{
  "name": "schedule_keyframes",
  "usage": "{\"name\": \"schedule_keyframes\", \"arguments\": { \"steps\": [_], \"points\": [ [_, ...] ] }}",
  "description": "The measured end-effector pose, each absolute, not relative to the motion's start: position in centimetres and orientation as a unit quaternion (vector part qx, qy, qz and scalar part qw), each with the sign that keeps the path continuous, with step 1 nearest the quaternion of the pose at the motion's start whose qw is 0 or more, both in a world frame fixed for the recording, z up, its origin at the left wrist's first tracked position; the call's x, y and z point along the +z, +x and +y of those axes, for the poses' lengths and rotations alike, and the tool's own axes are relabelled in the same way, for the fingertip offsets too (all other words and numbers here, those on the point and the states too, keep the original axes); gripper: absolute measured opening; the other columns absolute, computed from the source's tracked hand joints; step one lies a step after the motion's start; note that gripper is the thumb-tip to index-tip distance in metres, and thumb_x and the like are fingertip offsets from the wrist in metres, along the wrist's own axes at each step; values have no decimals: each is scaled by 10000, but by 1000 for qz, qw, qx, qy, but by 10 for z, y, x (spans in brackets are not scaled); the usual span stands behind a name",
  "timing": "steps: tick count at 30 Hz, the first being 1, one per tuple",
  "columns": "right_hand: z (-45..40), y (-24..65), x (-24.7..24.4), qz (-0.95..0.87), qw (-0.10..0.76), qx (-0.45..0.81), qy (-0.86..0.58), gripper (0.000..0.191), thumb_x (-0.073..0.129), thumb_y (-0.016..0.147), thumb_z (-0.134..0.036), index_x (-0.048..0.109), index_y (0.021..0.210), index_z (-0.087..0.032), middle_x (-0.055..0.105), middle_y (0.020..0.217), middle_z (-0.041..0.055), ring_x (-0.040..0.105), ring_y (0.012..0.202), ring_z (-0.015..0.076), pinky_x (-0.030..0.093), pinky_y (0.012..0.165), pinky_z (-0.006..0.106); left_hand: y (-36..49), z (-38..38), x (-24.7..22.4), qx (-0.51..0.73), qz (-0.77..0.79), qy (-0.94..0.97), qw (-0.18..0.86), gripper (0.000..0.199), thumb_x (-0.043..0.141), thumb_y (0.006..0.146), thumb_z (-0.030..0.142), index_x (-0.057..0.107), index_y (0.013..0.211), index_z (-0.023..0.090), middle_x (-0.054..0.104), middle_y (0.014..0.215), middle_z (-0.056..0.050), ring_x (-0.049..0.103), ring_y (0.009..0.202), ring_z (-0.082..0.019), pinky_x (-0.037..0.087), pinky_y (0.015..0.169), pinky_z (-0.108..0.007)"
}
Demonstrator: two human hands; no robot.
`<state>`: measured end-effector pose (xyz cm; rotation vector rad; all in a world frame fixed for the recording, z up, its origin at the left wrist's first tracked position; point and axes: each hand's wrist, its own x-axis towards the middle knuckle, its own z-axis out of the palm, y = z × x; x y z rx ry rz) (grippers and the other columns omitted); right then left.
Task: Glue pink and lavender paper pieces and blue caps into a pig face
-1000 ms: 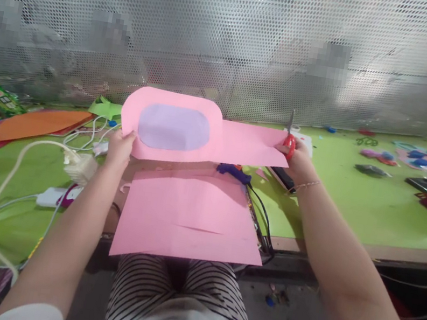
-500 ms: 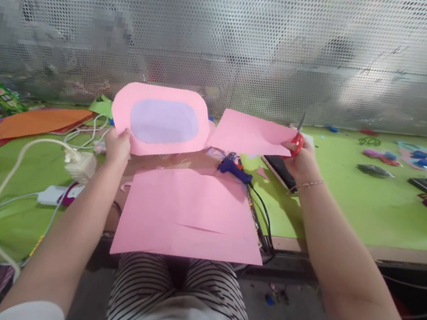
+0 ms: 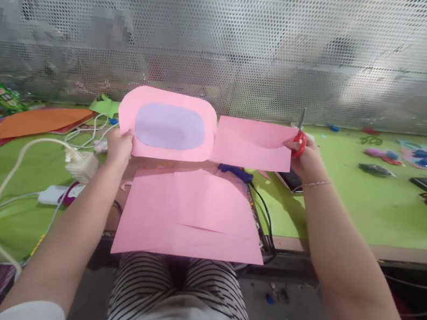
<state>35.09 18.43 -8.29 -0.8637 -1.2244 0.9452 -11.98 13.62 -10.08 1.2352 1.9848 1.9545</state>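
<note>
My left hand (image 3: 119, 147) pinches the lower left edge of a rounded pink paper piece (image 3: 130, 108) with a lilac oval panel (image 3: 170, 127) at its centre. My right hand (image 3: 306, 156) grips a rectangular pink paper piece (image 3: 253, 143) by its right edge, while red-handled scissors (image 3: 300, 143) hang on the same hand, blade pointing up. The two pieces are held up side by side, their inner edges meeting or slightly overlapping; I cannot tell whether they are joined. Below them, larger pink paper sheets (image 3: 188, 210) lie at the table's front edge, over my lap.
A dark blue glue gun (image 3: 236, 173) with a black cord lies behind the sheets. On the left are a white plug adapter (image 3: 80, 164), cables and orange paper (image 3: 41, 123). A dark phone (image 3: 289, 181) lies under my right hand. Perforated metal mesh (image 3: 234, 38) stands behind the green table (image 3: 351, 216).
The rounded piece has shifted slightly right. The rectangular piece has turned from tilted to nearly level and faces me more squarely, now covering part of the glue gun. Both hands keep their hold.
</note>
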Motion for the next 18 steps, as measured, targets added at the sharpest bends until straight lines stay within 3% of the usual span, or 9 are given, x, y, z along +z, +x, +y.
{"name": "schedule_keyframes", "arguments": {
  "steps": [8, 18],
  "points": [
    [175, 361, -70, -488, 657, 411, -402, 186, 641, 553, -96, 622, 684, -226, 615, 682, 16, 587, 672, 184, 496, 714, 391, -117, 137, -101, 640, 636, 425, 70, 197, 582, 690, 291, 614, 805, 134, 660, 811, -64, 629, 781, -203, 506, 730, -321],
    [176, 371, -68, -481, 661, 424, -390, 248, 659, 533, -59, 651, 748, -184, 594, 662, 5, 490, 554, 117, 443, 623, 325, -123, 139, -103, 642, 643, 417, 40, 184, 566, 706, 297, 607, 783, 135, 661, 825, -75, 630, 787, -206, 503, 731, -318]
  ]
}}
